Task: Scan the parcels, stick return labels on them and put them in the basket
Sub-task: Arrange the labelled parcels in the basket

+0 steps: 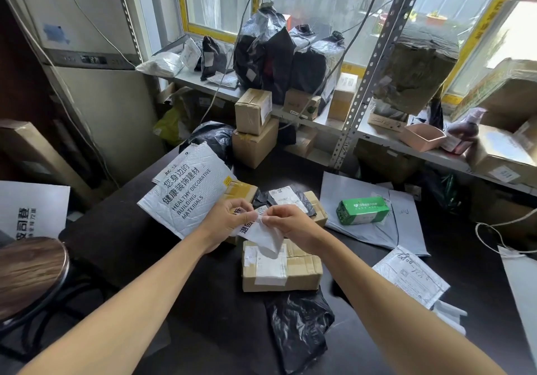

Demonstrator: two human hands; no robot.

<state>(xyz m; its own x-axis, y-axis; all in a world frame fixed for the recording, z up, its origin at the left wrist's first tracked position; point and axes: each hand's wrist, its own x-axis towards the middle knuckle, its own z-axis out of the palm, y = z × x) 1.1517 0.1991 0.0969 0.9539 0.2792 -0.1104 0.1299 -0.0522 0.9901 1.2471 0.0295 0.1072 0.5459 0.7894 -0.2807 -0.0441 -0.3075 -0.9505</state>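
Both hands are up over the dark table point(139, 229), peeling a return label: the left hand point(225, 219) pinches the printed label point(247, 225) at its edge, and the right hand point(286, 219) pinches the white backing sheet point(268, 238), which curls down from the fingers. The likely target, a taped cardboard box point(299, 270), lies flat just below the hands, with a shipping label already on its top. More parcels lie around it: a white padded mailer point(186, 188) to the left, a black poly bag point(299, 325) in front. No basket is clearly identifiable. Risks: the label folds and sticks to itself or to the fingers, tears at the pinch, or lands crooked over the box's barcode; a sagging backing could catch the adhesive.
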